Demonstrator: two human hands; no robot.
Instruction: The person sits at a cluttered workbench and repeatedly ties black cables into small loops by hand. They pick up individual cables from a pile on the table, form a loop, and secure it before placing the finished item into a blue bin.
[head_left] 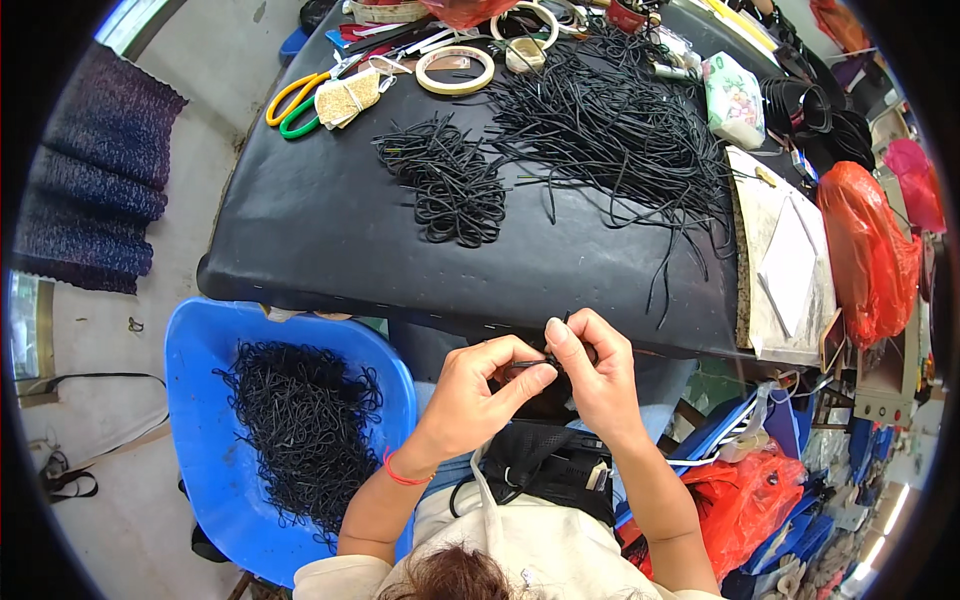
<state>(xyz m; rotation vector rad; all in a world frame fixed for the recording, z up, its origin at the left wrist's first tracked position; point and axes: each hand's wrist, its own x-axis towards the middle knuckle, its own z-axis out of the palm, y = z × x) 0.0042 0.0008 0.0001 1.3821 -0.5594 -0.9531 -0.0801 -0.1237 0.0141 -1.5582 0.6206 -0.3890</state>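
Left hand and right hand both pinch black cord mid-frame; loops lower left look done; strands upper right probably aren't.

No text, label, number or sign can be read clearly.

The desk is wearing a smooth black covering that is looking like vinyl and giving off a soft sheen. The black cords piled on it are looking rubbery and smooth, catching thin highlights. The blue basin is showing smooth, slightly glossy plastic, while the large red bag at the right is gleaming as thin, crinkled plastic. The scissors are showing smooth plastic handles, and the dark curtain is hanging as matt, textured cloth.
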